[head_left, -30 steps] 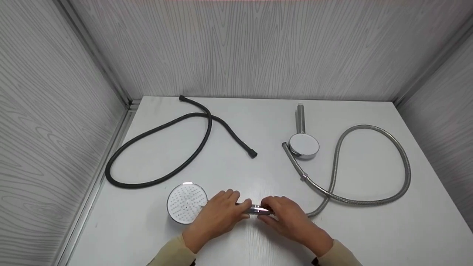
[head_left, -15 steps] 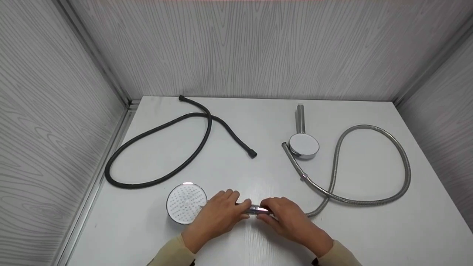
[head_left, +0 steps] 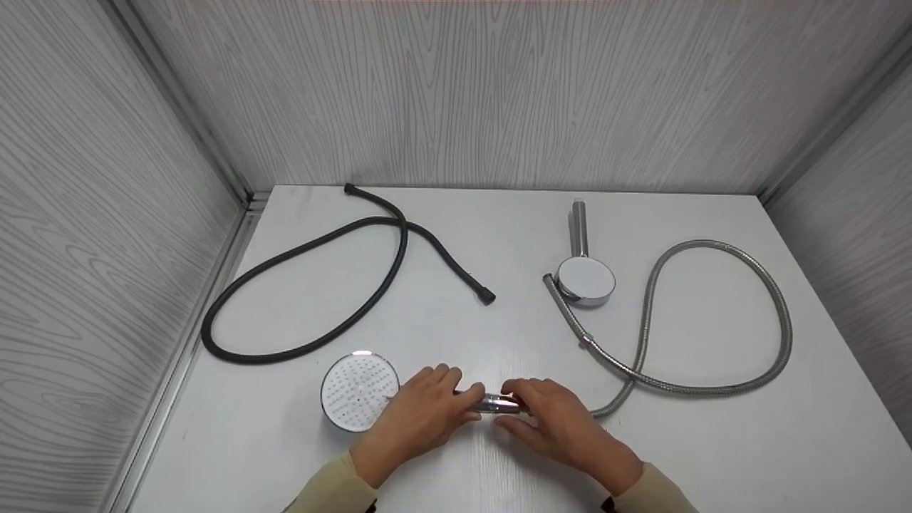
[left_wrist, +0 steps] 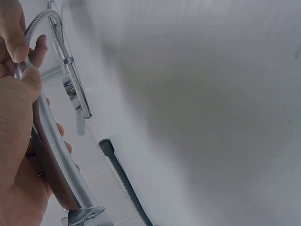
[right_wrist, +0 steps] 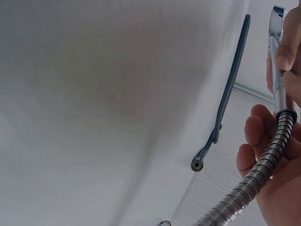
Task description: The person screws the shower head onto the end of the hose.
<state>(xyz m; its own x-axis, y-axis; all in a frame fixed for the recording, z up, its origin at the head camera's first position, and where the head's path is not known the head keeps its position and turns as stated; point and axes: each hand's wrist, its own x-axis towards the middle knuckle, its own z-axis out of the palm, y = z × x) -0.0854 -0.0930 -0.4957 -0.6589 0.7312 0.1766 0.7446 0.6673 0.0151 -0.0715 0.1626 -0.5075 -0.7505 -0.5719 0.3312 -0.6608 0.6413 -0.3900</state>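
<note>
My left hand [head_left: 427, 410] grips the chrome handle of a round shower head [head_left: 360, 393], whose white nozzle face is turned up at the front left. In the left wrist view the handle [left_wrist: 59, 155] runs through the curled fingers. At the handle's end, my right hand [head_left: 559, 420] holds the end of a silver metal shower hose [head_left: 712, 390]. Seen from the right wrist, the ribbed hose [right_wrist: 249, 190] lines up with the handle and passes over the fingers. Fingers partly cover the joint, so how far the two are engaged cannot be told.
A second shower head [head_left: 586, 279] lies face down at the back right, beside the hose's free end. On the left, a black hose [head_left: 306, 349] lies in a loop on the white table [head_left: 456, 328]. Grey wood-grain panels [head_left: 456, 92] enclose the back and sides.
The right thumb and fingertips have shifted very slightly around the hose end. The left hand, the shower head and the things on the table look unmoved.
</note>
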